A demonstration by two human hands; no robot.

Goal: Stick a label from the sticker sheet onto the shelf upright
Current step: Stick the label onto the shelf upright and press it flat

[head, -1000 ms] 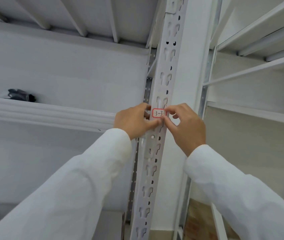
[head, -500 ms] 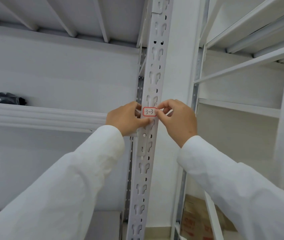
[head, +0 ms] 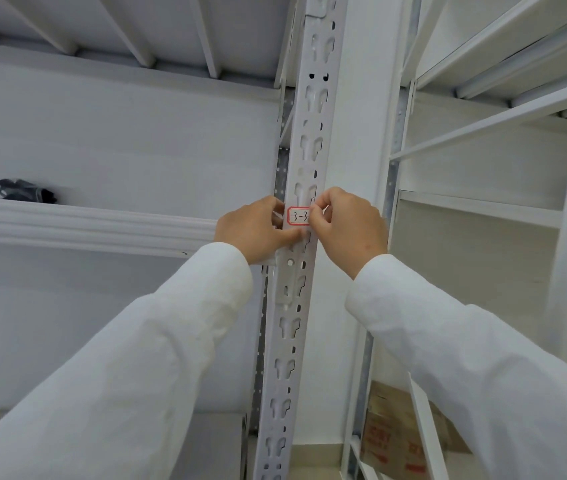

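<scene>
Both our hands meet at the shelf upright [head: 304, 140]: the left hand [head: 257, 232] has its grip closed round the post's edge, while the right hand [head: 346, 226] pinches the red-bordered label [head: 297, 216] flat against its slotted face.

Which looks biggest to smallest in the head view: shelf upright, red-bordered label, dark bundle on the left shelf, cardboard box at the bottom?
1. shelf upright, spans the frame
2. cardboard box, partly hidden
3. dark bundle, though it sits farther back, so its true size is unsure
4. label, partly covered by the right hand
</scene>
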